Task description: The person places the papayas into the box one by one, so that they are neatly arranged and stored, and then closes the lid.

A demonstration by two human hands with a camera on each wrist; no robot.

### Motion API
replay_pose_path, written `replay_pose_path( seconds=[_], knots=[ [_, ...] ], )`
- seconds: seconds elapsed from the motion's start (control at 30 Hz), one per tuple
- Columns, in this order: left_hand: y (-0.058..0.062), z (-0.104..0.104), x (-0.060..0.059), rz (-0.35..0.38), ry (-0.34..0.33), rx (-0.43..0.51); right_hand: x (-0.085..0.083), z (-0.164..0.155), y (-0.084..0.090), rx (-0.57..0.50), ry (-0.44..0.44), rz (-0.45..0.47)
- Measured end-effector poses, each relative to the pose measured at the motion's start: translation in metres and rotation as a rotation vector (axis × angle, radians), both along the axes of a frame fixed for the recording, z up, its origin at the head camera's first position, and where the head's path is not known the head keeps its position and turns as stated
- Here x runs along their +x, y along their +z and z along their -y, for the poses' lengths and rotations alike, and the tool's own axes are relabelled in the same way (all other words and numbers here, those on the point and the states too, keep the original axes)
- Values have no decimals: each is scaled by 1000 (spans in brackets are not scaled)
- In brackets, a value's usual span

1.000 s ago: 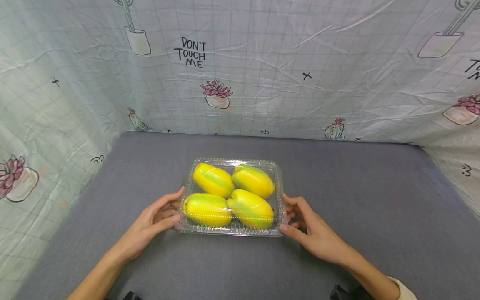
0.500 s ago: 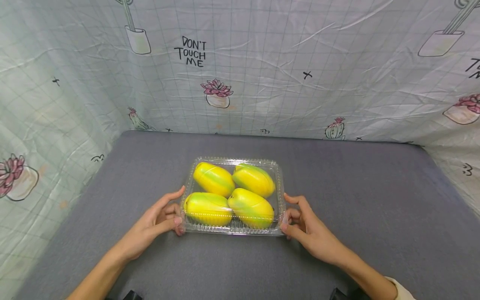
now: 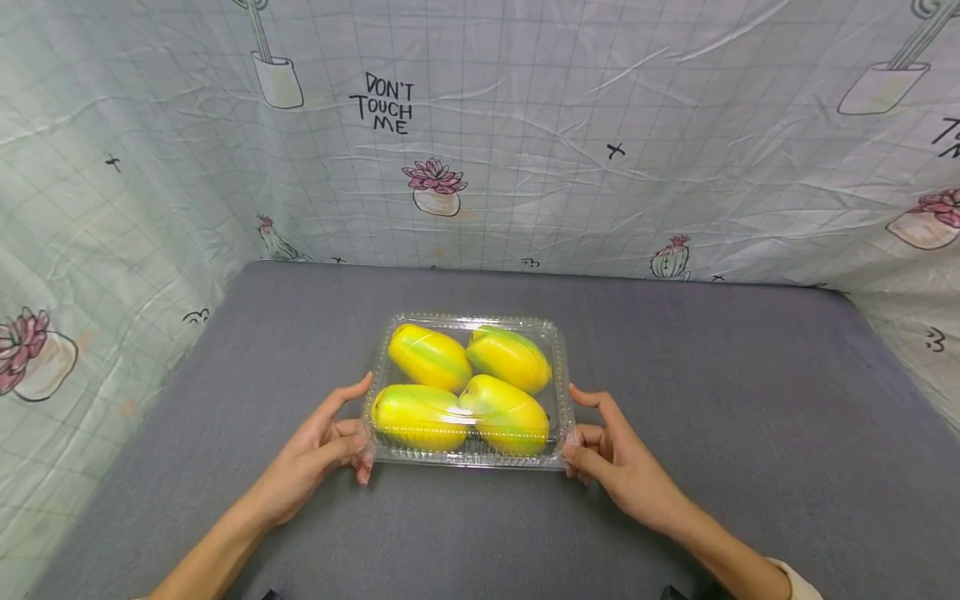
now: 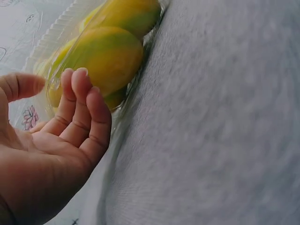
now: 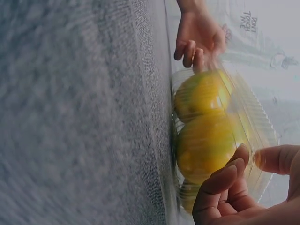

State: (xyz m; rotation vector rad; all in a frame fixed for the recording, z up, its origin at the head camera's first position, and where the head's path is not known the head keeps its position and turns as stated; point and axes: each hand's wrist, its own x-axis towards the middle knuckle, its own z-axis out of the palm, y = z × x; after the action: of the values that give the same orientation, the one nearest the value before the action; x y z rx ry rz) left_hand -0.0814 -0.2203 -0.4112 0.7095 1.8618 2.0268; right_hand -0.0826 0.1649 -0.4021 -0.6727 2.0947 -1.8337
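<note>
A clear plastic clamshell container (image 3: 472, 460) rests near the middle of the table in the head view. Several yellow-green mangoes (image 3: 429, 357) lie inside it, beneath its transparent top. My left hand (image 3: 318, 446) pinches the rim at the near left corner, thumb above and other fingers curled lower; its index finger lies along the side. At the near right corner my right hand (image 3: 626, 462) grips the rim in much the same way. In the right wrist view, the thumb and fingertips (image 5: 276, 159) meet at the container's edge, with mangoes (image 5: 206, 145) behind the plastic.
Grey cloth covers the table (image 3: 720, 375) on all sides of the container. A pale curtain (image 3: 525, 125) with printed plants and writing hangs behind and at both sides. Dark objects show partly at the bottom edge of the head view.
The container stays nearly in place, shifted only a few pixels to the right. Fingers of both hands have curled further under its near corners.
</note>
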Motion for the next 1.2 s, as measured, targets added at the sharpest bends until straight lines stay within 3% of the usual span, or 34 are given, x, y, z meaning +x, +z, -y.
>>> replay_pose_path(
  seconds=[0.3,0.53,0.87,1.2],
  knots=[
    [-4,-6,2,48,15,86,4,3,2,-13,-29,10],
    [-5,-10,4,76,64,100,6,5,2,-43,-54,39],
    [-7,-12,4,74,84,119,1,4,-2,-99,44,-89],
    [-9,-14,5,56,80,161,-3,2,-6,-117,72,-76]
  ],
)
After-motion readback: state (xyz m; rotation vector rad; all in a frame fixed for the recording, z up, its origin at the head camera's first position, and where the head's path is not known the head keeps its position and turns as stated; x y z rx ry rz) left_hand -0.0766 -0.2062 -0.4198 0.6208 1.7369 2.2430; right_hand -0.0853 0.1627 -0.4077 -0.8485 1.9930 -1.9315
